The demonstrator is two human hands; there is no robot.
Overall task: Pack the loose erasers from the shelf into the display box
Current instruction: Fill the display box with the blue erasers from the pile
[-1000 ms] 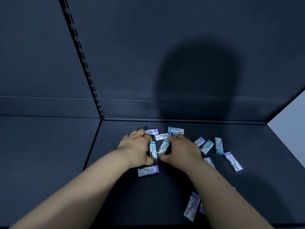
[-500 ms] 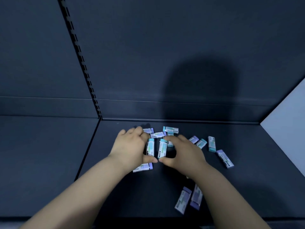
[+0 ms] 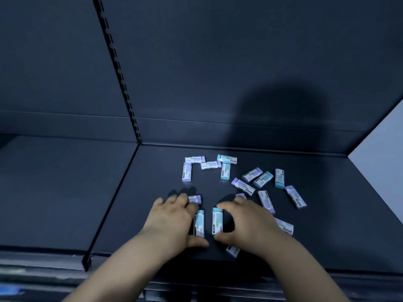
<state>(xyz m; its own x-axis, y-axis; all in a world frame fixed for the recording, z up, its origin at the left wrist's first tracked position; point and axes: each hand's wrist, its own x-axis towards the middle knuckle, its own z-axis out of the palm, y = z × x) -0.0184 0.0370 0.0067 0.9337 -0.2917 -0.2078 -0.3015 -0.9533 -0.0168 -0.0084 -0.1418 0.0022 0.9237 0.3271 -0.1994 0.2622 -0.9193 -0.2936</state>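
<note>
Several small white erasers with teal or purple ends lie loose on the dark shelf (image 3: 327,225). My left hand (image 3: 172,221) pinches one teal-ended eraser (image 3: 199,223) lengthwise between forefinger and thumb. Beside it, my right hand (image 3: 246,221) pinches a second teal-ended eraser (image 3: 217,221) the same way. The two erasers stand parallel, a small gap apart, near the shelf's front. A purple-ended eraser (image 3: 194,199) lies by my left fingertips. A cluster of erasers (image 3: 210,165) sits further back and others (image 3: 263,179) spread to the right. No display box is in view.
A slotted upright rail (image 3: 122,83) and a divider line separate this shelf from a bare dark shelf (image 3: 54,192) on the left. A pale side panel (image 3: 383,153) bounds the right. More erasers (image 3: 283,225) lie partly under my right wrist.
Both hands have drawn back from the rear cluster toward the shelf's front edge, each bringing its teal-ended eraser along. The erasers at the back now lie uncovered.
</note>
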